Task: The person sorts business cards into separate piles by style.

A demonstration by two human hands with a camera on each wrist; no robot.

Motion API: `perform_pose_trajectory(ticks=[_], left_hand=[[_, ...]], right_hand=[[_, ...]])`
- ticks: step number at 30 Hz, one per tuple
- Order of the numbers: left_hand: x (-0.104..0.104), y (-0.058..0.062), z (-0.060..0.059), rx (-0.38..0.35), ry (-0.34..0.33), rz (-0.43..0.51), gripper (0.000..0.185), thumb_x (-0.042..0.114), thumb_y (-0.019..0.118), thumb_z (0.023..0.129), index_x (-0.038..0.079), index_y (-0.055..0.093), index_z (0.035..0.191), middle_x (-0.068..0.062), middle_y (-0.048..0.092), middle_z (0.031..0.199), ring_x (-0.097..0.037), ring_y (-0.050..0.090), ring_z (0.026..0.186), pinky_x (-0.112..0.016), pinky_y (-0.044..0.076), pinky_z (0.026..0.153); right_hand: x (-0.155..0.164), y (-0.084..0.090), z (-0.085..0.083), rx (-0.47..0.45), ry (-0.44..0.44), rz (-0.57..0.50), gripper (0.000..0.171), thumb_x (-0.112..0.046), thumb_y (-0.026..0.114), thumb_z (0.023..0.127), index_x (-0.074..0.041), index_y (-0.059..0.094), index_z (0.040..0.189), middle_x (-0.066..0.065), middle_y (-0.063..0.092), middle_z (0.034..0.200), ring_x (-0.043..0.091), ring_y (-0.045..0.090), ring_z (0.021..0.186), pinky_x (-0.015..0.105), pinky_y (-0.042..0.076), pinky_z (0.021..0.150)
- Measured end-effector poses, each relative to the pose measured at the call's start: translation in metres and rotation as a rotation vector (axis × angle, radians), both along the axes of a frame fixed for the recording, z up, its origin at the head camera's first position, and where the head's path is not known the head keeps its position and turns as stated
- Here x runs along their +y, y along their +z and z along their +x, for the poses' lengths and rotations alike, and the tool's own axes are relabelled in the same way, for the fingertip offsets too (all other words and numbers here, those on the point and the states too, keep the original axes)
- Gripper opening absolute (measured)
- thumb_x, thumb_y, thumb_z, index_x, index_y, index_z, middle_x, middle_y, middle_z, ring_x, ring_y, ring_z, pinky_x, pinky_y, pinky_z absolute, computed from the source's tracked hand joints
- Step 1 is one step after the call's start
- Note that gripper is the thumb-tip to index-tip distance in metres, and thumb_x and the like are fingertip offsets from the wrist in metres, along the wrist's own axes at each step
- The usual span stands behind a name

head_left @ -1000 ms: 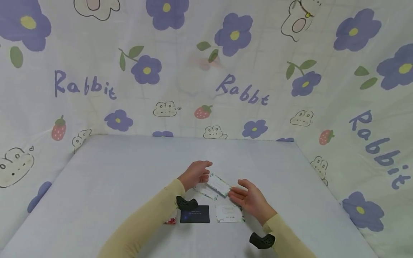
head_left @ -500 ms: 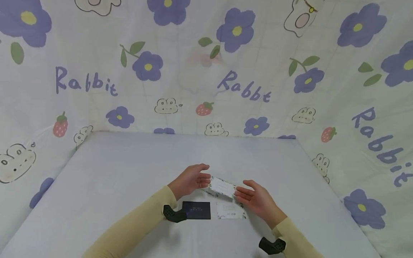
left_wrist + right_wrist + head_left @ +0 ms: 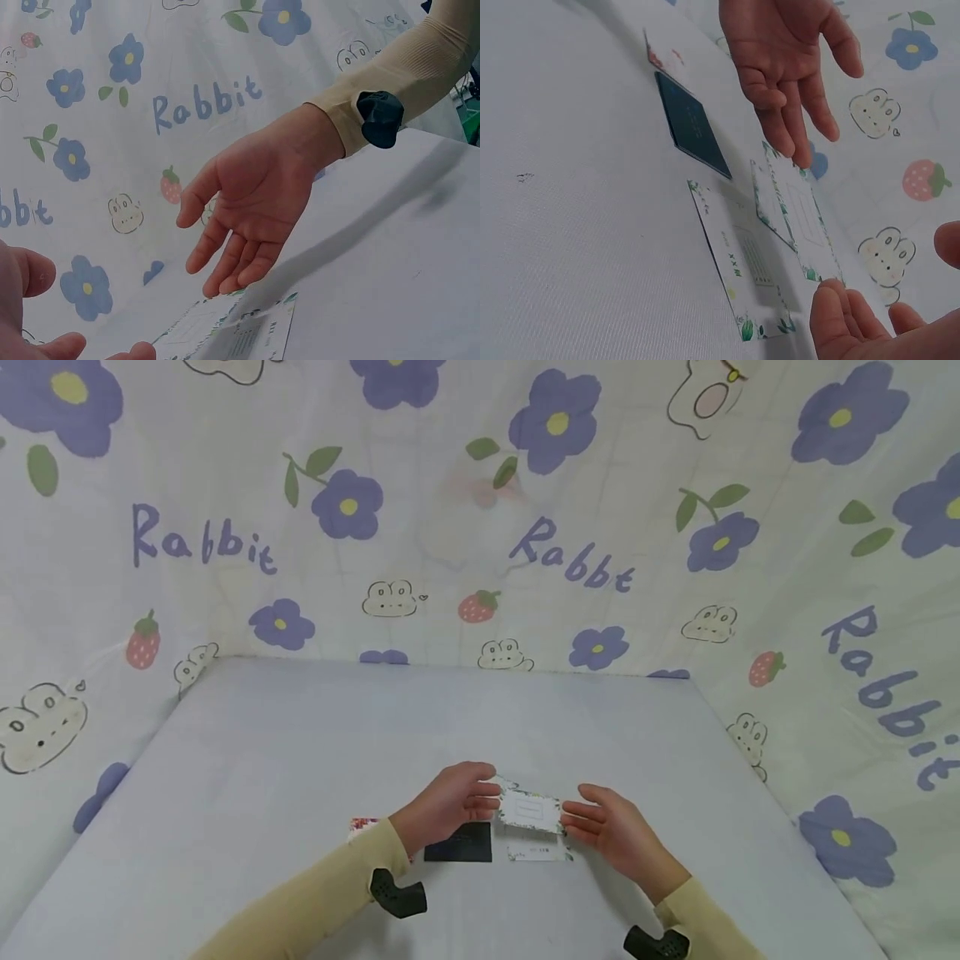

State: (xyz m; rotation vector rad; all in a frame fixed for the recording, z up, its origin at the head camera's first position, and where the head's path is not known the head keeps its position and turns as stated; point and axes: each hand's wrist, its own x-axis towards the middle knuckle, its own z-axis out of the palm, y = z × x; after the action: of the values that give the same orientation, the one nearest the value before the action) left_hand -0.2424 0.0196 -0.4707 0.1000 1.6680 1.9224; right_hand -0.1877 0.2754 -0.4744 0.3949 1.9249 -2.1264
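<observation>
A white card with a green leafy border [image 3: 530, 810] is supported by its two short ends between the fingertips of both hands, above the table. My left hand [image 3: 450, 806] touches its left end with straight fingers, the thumb raised apart. At the opposite end, the fingertips of my right hand [image 3: 618, 835] touch the card, its thumb also apart. Beneath it lies a similar leaf-bordered card [image 3: 742, 262], partly covered in the head view. Another leafy card [image 3: 769, 195] shows behind the lifted one, in the right wrist view.
A dark card [image 3: 459, 843] lies left of the leafy one on the white table [image 3: 300, 735]. Farther left is a card with red flowers [image 3: 363, 823], partly behind the left forearm. A printed curtain [image 3: 427, 543] rises along the table's back and sides.
Both hands have shifted right and a little toward me with the leafy card. The card has turned from a slant to nearly level, over the flat leafy card.
</observation>
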Motion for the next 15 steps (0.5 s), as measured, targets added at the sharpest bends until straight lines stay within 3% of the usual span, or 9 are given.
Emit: perform_pose_trajectory(ticks=[8, 15], left_hand=[[0.002, -0.001, 0.01, -0.008, 0.027, 0.025, 0.067, 0.029, 0.05, 0.103, -0.004, 0.027, 0.157, -0.031, 0.046, 0.151, -0.041, 0.055, 0.133, -0.04, 0.052, 0.103], [0.003, -0.007, 0.018, -0.026, 0.033, 0.035, 0.061, 0.026, 0.05, 0.104, -0.005, 0.033, 0.153, -0.032, 0.046, 0.15, -0.042, 0.056, 0.132, -0.042, 0.053, 0.103]], right_hand=[[0.003, 0.002, -0.002, 0.018, 0.028, 0.053, 0.069, -0.034, 0.044, 0.109, 0.003, 0.014, 0.158, 0.028, 0.053, 0.145, 0.012, 0.069, 0.103, 0.025, 0.057, 0.091], [0.004, 0.004, 0.001, 0.004, 0.051, 0.105, 0.066, -0.033, 0.043, 0.109, 0.005, 0.017, 0.157, 0.022, 0.06, 0.138, 0.012, 0.069, 0.1, 0.024, 0.057, 0.089]])
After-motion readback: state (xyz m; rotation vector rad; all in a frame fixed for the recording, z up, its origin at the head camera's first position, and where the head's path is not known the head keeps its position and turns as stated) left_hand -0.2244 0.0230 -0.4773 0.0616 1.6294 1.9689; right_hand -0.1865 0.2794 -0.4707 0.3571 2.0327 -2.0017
